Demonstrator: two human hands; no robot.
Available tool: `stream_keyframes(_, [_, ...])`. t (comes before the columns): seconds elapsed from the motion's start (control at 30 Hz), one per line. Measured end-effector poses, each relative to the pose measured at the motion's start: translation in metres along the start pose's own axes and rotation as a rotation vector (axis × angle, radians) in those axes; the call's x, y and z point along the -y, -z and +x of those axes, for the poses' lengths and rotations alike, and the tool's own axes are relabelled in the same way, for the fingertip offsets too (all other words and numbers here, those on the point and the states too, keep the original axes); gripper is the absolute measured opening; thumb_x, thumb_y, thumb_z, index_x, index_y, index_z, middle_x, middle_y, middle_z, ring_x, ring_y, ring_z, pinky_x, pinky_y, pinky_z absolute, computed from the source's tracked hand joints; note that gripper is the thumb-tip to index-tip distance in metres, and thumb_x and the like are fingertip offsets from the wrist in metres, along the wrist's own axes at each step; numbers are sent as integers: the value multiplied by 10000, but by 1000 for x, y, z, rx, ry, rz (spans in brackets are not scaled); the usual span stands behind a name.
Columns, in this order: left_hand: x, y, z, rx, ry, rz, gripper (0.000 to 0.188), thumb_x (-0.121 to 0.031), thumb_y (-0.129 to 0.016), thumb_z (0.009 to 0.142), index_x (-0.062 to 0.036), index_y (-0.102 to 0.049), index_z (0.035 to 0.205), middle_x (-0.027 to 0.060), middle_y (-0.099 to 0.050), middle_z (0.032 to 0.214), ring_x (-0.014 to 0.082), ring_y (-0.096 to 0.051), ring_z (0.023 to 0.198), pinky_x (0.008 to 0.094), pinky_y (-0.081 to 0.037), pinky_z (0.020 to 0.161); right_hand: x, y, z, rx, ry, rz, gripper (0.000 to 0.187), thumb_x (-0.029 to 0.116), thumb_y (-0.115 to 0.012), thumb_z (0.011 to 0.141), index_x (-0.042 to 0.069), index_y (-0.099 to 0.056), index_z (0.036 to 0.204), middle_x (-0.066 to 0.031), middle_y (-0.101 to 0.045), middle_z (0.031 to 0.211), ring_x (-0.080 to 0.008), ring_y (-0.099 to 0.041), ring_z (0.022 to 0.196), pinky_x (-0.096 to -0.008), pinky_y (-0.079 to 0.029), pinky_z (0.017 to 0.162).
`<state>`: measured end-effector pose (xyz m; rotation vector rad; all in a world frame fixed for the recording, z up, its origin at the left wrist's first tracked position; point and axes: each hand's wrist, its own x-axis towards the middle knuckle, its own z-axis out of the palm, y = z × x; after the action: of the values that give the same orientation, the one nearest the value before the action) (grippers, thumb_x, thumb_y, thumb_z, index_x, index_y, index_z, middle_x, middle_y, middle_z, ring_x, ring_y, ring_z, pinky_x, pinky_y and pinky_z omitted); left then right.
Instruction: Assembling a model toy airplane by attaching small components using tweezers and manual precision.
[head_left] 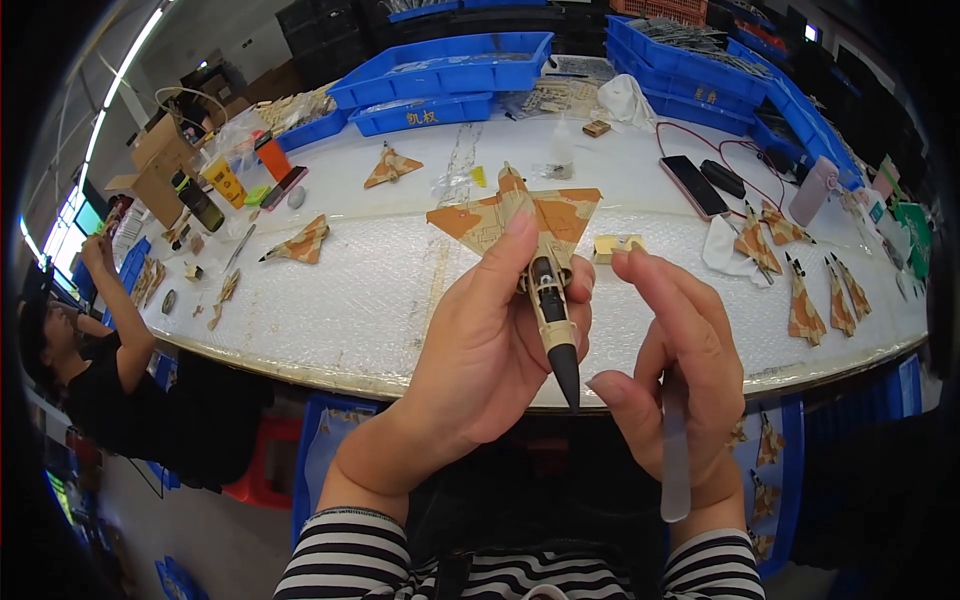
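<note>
My left hand is closed around a model fighter jet in tan and orange-brown camouflage. The jet's black nose cone points toward me and its wings spread away from me, with my thumb lying along the fuselage. My right hand is just right of the nose, thumb and index finger apart and not touching the jet. Tucked in its curled lower fingers is a flat silver tool with a rounded end hanging down; its other end is hidden. A small cream block lies on the table beyond my right fingertips.
Several camouflage jets, such as one jet, lie on the bubble-wrapped table. A phone and a pink bottle stand right. Blue trays line the back. Another person works at far left. A blue bin sits below the edge.
</note>
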<state>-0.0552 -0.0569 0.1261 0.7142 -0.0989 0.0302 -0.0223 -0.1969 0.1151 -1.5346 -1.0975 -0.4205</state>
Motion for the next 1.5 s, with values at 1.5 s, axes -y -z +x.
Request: stream_keyframes(1.5, [21, 31, 14, -13, -414, 506, 481, -284, -368, 806, 61, -360, 1141, 57, -453, 528, 58, -279, 329, 145, -230, 280, -17, -38, -40, 348, -1118, 1438, 331, 229, -360, 921, -59, -523, 905, -41, -425, 566, -66, -313, 436, -158, -238, 386])
